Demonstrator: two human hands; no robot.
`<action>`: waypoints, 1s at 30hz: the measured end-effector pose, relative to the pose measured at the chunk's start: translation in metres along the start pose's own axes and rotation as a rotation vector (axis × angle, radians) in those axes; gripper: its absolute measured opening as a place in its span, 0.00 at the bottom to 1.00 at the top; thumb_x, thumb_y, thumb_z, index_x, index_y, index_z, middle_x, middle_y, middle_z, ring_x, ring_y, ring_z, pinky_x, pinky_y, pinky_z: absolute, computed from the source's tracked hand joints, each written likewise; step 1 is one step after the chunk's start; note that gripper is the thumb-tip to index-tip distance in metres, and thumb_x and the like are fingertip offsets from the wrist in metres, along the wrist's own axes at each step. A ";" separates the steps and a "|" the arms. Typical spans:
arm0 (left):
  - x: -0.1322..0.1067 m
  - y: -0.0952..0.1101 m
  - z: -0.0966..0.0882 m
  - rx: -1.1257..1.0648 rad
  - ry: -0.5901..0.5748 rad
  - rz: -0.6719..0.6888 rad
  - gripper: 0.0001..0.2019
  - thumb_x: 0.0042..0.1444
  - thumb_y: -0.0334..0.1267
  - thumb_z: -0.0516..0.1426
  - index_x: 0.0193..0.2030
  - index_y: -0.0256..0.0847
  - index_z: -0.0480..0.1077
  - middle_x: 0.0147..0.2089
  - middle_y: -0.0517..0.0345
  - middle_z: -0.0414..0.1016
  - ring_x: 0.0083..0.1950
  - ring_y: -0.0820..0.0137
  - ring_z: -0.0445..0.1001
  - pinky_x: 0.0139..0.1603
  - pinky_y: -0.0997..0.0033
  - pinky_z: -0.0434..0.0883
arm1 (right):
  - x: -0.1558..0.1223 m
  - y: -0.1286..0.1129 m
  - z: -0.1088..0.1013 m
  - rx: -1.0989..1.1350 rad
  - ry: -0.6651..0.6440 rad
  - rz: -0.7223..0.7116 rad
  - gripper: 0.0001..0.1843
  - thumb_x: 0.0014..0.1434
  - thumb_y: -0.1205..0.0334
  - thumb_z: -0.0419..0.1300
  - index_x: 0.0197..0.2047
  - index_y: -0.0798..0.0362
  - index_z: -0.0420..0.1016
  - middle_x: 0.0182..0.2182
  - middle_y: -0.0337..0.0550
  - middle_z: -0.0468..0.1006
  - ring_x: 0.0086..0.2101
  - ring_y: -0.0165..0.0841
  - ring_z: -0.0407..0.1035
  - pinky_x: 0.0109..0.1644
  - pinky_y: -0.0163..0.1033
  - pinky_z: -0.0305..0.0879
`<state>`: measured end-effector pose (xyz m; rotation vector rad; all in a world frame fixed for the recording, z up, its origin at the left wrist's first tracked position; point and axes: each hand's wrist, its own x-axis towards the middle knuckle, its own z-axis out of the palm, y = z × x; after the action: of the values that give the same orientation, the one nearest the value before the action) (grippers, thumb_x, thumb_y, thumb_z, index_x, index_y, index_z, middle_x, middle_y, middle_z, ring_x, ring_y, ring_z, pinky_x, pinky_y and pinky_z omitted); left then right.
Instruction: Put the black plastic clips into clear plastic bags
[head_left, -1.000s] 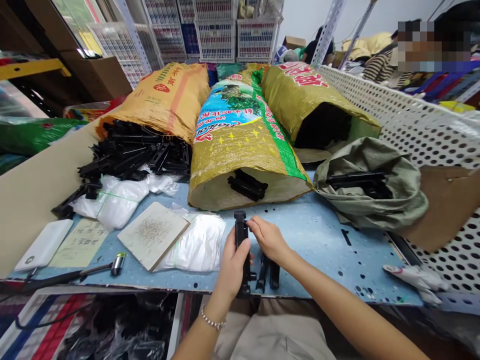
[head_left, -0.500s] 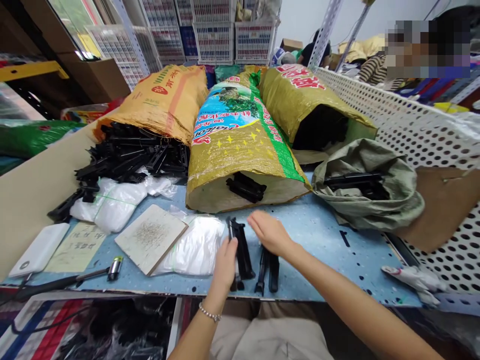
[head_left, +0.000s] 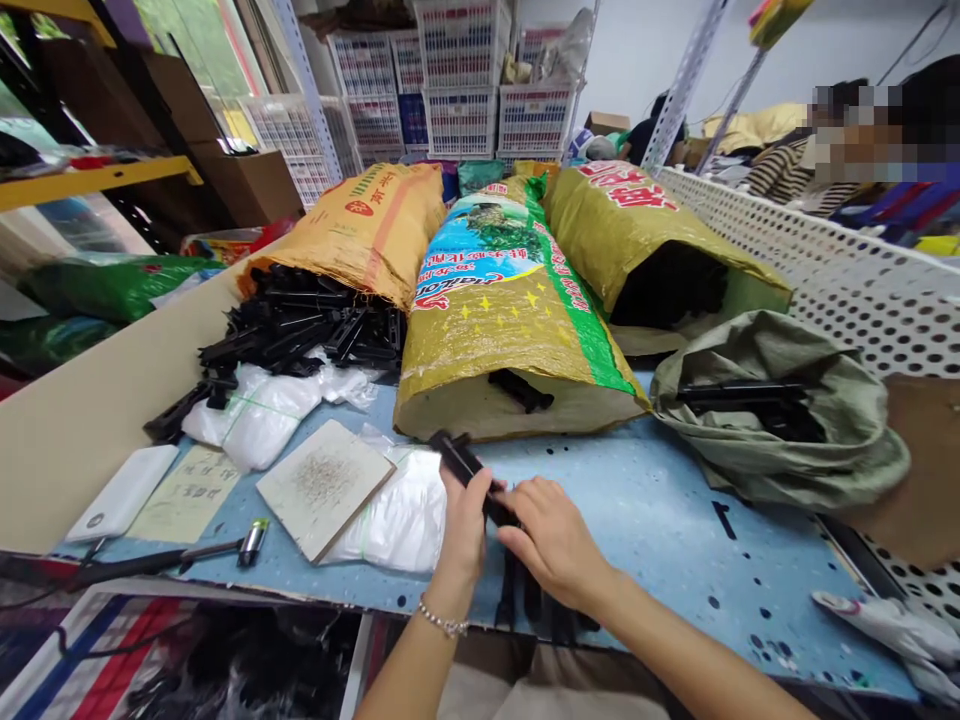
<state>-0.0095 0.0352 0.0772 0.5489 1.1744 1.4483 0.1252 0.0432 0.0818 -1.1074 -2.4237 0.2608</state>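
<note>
My left hand (head_left: 463,522) and my right hand (head_left: 553,540) both grip one long black plastic part (head_left: 459,462), which slants up and to the left above the blue table (head_left: 660,520). Each hand has its fingers closed round the part's lower half. More black parts (head_left: 517,600) lie flat on the table under my right wrist, near the front edge. A bracelet sits on my left wrist.
Three woven sacks (head_left: 502,290) lie behind my hands; a heap of black parts (head_left: 300,320) spills from the left one. A green cloth bag (head_left: 780,410) holds more parts at right. White plastic bags (head_left: 397,515), a board (head_left: 325,486), a white box (head_left: 124,492) and a hammer-like tool (head_left: 187,555) lie at left.
My hands had let the black part down towards the table and parted; now both grip a black part again, tilted to the left. The camera has shifted, so the sacks sit lower in view.
</note>
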 end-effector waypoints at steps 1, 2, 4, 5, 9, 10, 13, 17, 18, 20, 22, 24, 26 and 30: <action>-0.005 0.005 0.002 0.020 -0.043 -0.028 0.30 0.52 0.43 0.58 0.61 0.44 0.56 0.44 0.56 0.72 0.35 0.71 0.75 0.40 0.70 0.72 | -0.005 -0.003 -0.005 0.091 0.041 -0.012 0.16 0.68 0.55 0.43 0.46 0.52 0.67 0.35 0.45 0.71 0.36 0.37 0.63 0.40 0.41 0.59; -0.011 0.009 0.003 0.050 -0.090 -0.055 0.29 0.51 0.43 0.58 0.60 0.44 0.57 0.41 0.57 0.73 0.32 0.71 0.74 0.37 0.70 0.72 | -0.007 -0.002 -0.010 0.133 0.098 0.007 0.17 0.68 0.54 0.42 0.45 0.53 0.67 0.35 0.45 0.71 0.36 0.37 0.63 0.39 0.41 0.59; -0.026 0.012 0.004 0.105 -0.176 -0.111 0.31 0.52 0.43 0.58 0.63 0.44 0.55 0.36 0.59 0.73 0.29 0.72 0.73 0.32 0.72 0.72 | -0.002 0.009 -0.017 0.073 0.220 0.034 0.18 0.68 0.52 0.42 0.45 0.55 0.66 0.36 0.48 0.71 0.37 0.38 0.63 0.40 0.42 0.59; -0.034 0.013 0.003 0.128 -0.203 -0.135 0.33 0.53 0.44 0.58 0.64 0.44 0.53 0.34 0.60 0.73 0.28 0.72 0.72 0.30 0.73 0.71 | 0.004 0.017 -0.018 0.004 0.252 0.006 0.19 0.67 0.51 0.43 0.44 0.56 0.67 0.36 0.49 0.71 0.37 0.39 0.62 0.40 0.43 0.59; -0.049 0.013 0.003 0.209 -0.269 -0.163 0.32 0.54 0.46 0.56 0.65 0.44 0.52 0.28 0.63 0.70 0.24 0.73 0.70 0.25 0.75 0.68 | 0.021 0.038 -0.008 -0.108 0.231 -0.187 0.25 0.67 0.47 0.39 0.34 0.54 0.68 0.29 0.47 0.70 0.31 0.37 0.61 0.35 0.42 0.56; -0.049 0.013 0.004 0.221 -0.253 -0.142 0.31 0.54 0.46 0.56 0.64 0.44 0.54 0.30 0.62 0.70 0.24 0.74 0.70 0.26 0.75 0.68 | 0.022 0.037 -0.004 -0.066 0.223 -0.159 0.26 0.68 0.47 0.38 0.32 0.53 0.68 0.27 0.46 0.69 0.29 0.36 0.60 0.34 0.41 0.56; -0.039 0.019 0.003 0.245 -0.167 -0.069 0.29 0.54 0.43 0.55 0.63 0.46 0.54 0.37 0.61 0.70 0.26 0.75 0.70 0.29 0.75 0.70 | 0.014 0.023 0.004 0.157 0.132 0.044 0.24 0.69 0.51 0.36 0.30 0.51 0.65 0.24 0.40 0.67 0.27 0.32 0.61 0.31 0.37 0.57; -0.028 0.028 -0.002 0.290 -0.169 -0.077 0.31 0.55 0.42 0.54 0.65 0.46 0.51 0.37 0.61 0.69 0.27 0.74 0.70 0.29 0.74 0.70 | -0.004 0.008 0.000 0.258 0.090 0.036 0.18 0.69 0.52 0.39 0.37 0.51 0.65 0.29 0.41 0.69 0.31 0.33 0.64 0.36 0.37 0.60; -0.028 0.029 -0.004 0.304 -0.192 -0.083 0.32 0.55 0.42 0.55 0.66 0.46 0.51 0.39 0.60 0.69 0.27 0.74 0.70 0.29 0.74 0.70 | -0.006 0.009 -0.003 0.215 0.127 0.027 0.17 0.68 0.52 0.41 0.40 0.52 0.65 0.31 0.43 0.70 0.32 0.34 0.64 0.38 0.39 0.61; -0.032 0.031 -0.006 0.331 -0.250 -0.082 0.32 0.55 0.43 0.55 0.66 0.46 0.51 0.44 0.56 0.70 0.28 0.74 0.70 0.29 0.73 0.70 | -0.005 0.014 -0.011 0.080 0.178 0.016 0.16 0.67 0.52 0.44 0.44 0.54 0.65 0.34 0.47 0.71 0.34 0.37 0.63 0.39 0.40 0.61; -0.037 0.032 -0.008 0.371 -0.305 -0.084 0.33 0.55 0.42 0.55 0.67 0.47 0.51 0.43 0.55 0.71 0.28 0.72 0.70 0.28 0.73 0.70 | -0.001 0.021 -0.020 -0.079 0.141 -0.054 0.16 0.67 0.53 0.45 0.43 0.55 0.67 0.35 0.49 0.71 0.35 0.38 0.62 0.39 0.42 0.60; -0.043 0.033 -0.009 0.410 -0.362 -0.122 0.33 0.56 0.42 0.54 0.68 0.48 0.49 0.36 0.58 0.71 0.27 0.71 0.70 0.26 0.73 0.68 | 0.004 0.027 -0.028 -0.178 0.053 -0.166 0.16 0.67 0.55 0.45 0.39 0.54 0.69 0.32 0.48 0.71 0.33 0.37 0.61 0.37 0.41 0.58; -0.048 0.034 -0.011 0.436 -0.423 -0.170 0.32 0.58 0.43 0.52 0.68 0.49 0.48 0.35 0.58 0.71 0.26 0.70 0.69 0.25 0.73 0.68 | 0.006 0.028 -0.033 -0.162 -0.024 -0.237 0.18 0.67 0.55 0.44 0.35 0.54 0.70 0.29 0.46 0.69 0.31 0.36 0.60 0.35 0.41 0.56; -0.057 0.031 -0.011 0.581 -0.367 0.022 0.33 0.57 0.41 0.52 0.69 0.45 0.48 0.54 0.47 0.69 0.43 0.61 0.74 0.42 0.63 0.72 | 0.003 0.018 -0.031 0.284 -0.083 -0.027 0.22 0.67 0.49 0.42 0.33 0.53 0.67 0.26 0.41 0.66 0.28 0.33 0.59 0.32 0.38 0.56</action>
<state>-0.0187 -0.0173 0.1157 1.1759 1.2824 0.9514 0.1498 0.0566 0.1035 -0.9526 -2.3777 0.6315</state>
